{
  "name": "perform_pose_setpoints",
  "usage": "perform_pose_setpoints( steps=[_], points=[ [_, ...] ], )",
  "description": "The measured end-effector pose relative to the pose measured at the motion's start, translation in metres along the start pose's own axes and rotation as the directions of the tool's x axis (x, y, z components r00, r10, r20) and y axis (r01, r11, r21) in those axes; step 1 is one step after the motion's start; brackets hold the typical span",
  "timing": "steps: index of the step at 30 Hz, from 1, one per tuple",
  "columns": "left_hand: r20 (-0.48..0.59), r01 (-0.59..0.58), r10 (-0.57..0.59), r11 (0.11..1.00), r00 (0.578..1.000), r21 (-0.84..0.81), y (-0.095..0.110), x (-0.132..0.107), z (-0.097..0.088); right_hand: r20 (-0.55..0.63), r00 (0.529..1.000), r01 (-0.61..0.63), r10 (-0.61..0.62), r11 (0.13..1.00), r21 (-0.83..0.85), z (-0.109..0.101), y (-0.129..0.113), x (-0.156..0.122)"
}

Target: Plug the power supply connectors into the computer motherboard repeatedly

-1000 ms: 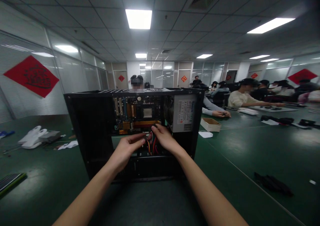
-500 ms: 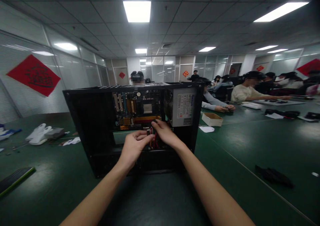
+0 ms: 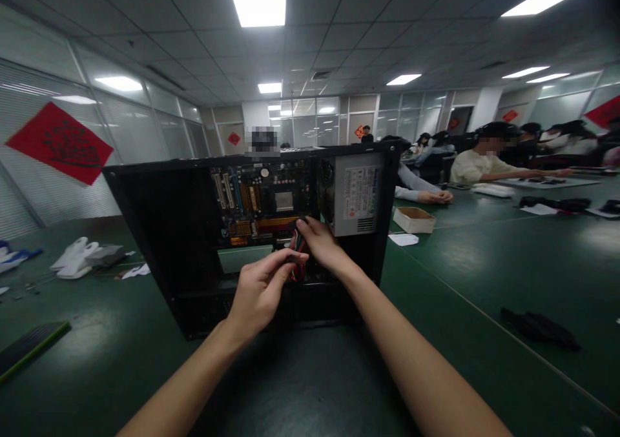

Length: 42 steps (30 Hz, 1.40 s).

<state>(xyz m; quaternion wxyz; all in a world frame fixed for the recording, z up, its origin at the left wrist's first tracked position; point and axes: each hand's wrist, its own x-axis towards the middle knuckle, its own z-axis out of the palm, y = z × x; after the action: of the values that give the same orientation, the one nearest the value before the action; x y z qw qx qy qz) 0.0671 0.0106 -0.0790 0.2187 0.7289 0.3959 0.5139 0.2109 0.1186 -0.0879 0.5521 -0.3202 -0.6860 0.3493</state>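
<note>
Where thin wires bunch; both hands

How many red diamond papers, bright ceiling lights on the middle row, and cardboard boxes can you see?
Red diamond papers on the near side walls: 2, one at left, one cut off at right
Middle-row ceiling lights: 2
Cardboard boxes: 1
Total: 5

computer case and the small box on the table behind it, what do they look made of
Computer case: looks like sheet metal painted matte black, with thin flat panels and folded edges. Small box: probably cardboard, with a brown inside and pale thin walls, though it is too far off to be sure.
</note>
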Motion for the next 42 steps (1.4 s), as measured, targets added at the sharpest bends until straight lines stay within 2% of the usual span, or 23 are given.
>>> perform_pose_setpoints(
  steps=[4, 9, 17, 21, 24, 29, 34, 36, 38, 40, 42],
  points=[
    [0.003, -0.041, 0.041, 0.999, 0.999, 0.019, -0.006, -0.001, 0.001, -0.005, 1.0, -0.009, 0.009, 1.0, -0.002, 0.001, 0.0, 0.0],
    [-0.007, -0.173, 0.173, 0.985, 0.985, 0.015, -0.017, 0.001, 0.002, -0.004, 1.0, 0.028, -0.028, 0.999, 0.015, 0.0, 0.0, 0.0],
    [-0.036, -0.208, 0.212, 0.973, 0.977, 0.1, -0.018, 0.005, 0.0, 0.005, 1.0, 0.0, 0.0, 0.998, 0.067, 0.001, 0.002, 0.0],
    [-0.049, -0.189, 0.197, 0.971, 0.979, 0.146, -0.021, 0.008, -0.003, 0.032, 0.999, -0.009, 0.006, 0.997, 0.083, 0.001, 0.0, -0.002],
    [-0.06, -0.126, 0.139, 0.977, 0.989, 0.174, -0.027, 0.01, -0.006, 0.044, 0.999, -0.015, 0.011, 0.997, 0.077, 0.001, -0.004, -0.003],
    [-0.17, 0.082, -0.046, 0.975, 0.984, 0.209, -0.04, 0.018, -0.013, 0.049, 0.999, -0.018, 0.014, 0.996, 0.083, 0.0, -0.005, -0.004],
    [-0.106, 0.113, -0.088, 0.958, 0.99, 0.262, -0.051, 0.046, -0.022, 0.063, 0.998, -0.024, 0.017, 0.994, 0.107, 0.001, -0.001, -0.003],
    [-0.057, 0.162, -0.152, 0.949, 0.987, 0.27, -0.055, 0.058, -0.026, 0.059, 0.998, -0.033, 0.027, 0.993, 0.117, 0.002, 0.0, -0.002],
    [-0.046, 0.227, -0.224, 0.93, 0.974, 0.288, -0.061, 0.067, -0.029, 0.051, 0.998, -0.047, 0.041, 0.992, 0.121, 0.003, 0.0, -0.002],
    [-0.08, 0.307, -0.296, 0.906, 0.952, 0.293, -0.066, 0.072, -0.03, 0.05, 0.998, -0.055, 0.05, 0.992, 0.114, 0.003, -0.001, -0.001],
    [-0.114, 0.435, -0.421, 0.884, 0.9, 0.17, -0.069, 0.074, -0.027, 0.055, 0.997, -0.055, 0.05, 0.993, 0.1, 0.002, -0.001, -0.001]
  ],
)
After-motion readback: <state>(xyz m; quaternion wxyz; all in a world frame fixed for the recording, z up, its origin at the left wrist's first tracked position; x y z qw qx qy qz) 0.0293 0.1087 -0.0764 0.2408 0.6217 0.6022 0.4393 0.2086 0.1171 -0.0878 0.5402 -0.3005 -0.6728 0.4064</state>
